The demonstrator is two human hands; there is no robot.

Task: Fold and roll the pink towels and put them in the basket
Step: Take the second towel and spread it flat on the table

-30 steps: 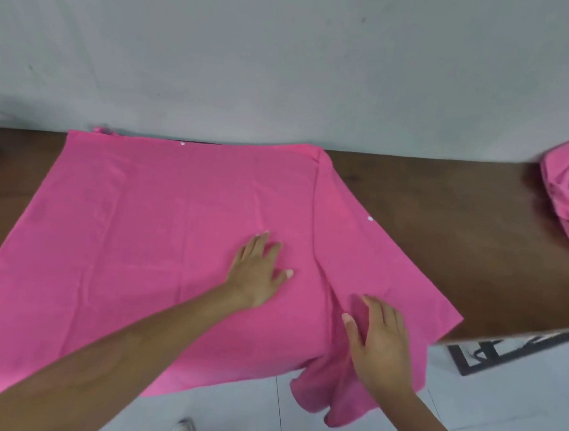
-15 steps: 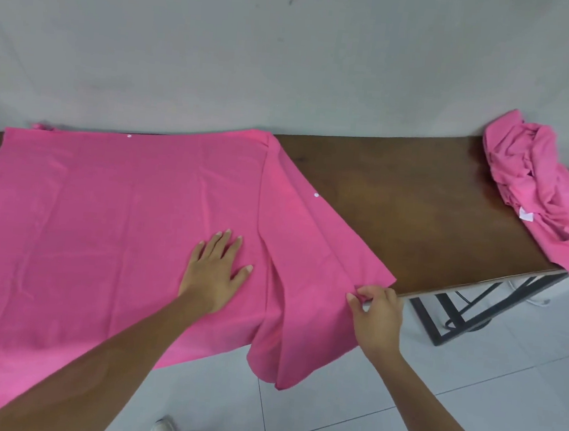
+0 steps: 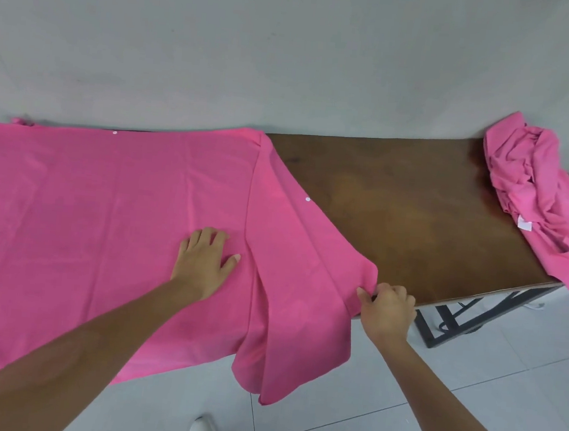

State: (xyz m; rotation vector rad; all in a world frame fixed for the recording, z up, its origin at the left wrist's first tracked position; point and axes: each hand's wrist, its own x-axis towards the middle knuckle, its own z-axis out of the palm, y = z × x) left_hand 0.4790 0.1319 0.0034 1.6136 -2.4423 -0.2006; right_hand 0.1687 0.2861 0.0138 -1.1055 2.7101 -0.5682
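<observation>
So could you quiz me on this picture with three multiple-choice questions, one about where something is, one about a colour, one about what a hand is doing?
1. Where does the crumpled towel pile lie?
A. On the floor
B. At the right end of the table
C. On top of the spread towel

2. What colour is the spread towel?
A. Pink
B. Blue
C. White

3. What is the right hand doing?
A. Lying flat on the bare table
B. Hanging idle in the air
C. Pinching the towel's edge

Answers:
1. B, the pile sits on the brown table at its far right end, partly drooping over the edge.
2. A, the whole cloth is bright pink.
3. C, its fingers are closed on the cloth at the table's front edge, while the left hand presses flat on the towel.
</observation>
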